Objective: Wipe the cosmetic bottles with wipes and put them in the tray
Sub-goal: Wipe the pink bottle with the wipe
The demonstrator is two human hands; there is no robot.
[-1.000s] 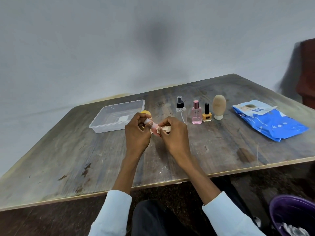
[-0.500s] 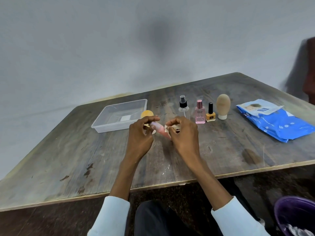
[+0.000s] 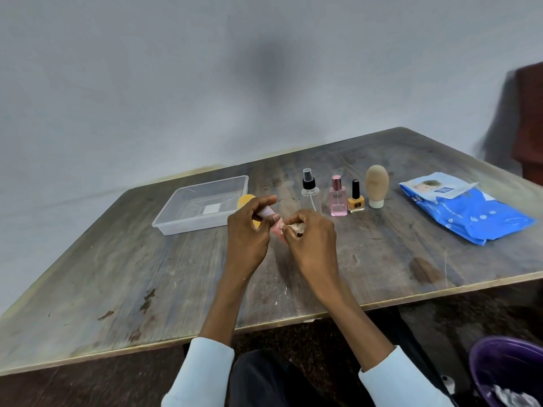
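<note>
Head view: the left hand (image 3: 246, 233) has its fingers (image 3: 261, 202) curled round the cap end of a small pink bottle (image 3: 269, 215), held above the surface (image 3: 117, 274). The right hand (image 3: 311, 239) pinches a crumpled wipe (image 3: 293, 227) against the bottle's lower end. Just beyond the left fingers lies the clear tray (image 3: 202, 205); beyond the right fingers stand a spray bottle (image 3: 311, 192) and a perfume bottle (image 3: 338, 196).

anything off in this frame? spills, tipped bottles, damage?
Nothing stands out. The four bottles stand upright in a row, the tray sits flat, the wipes pack lies closed. The table has dark stains that look like old wear, not fresh spills.
</note>
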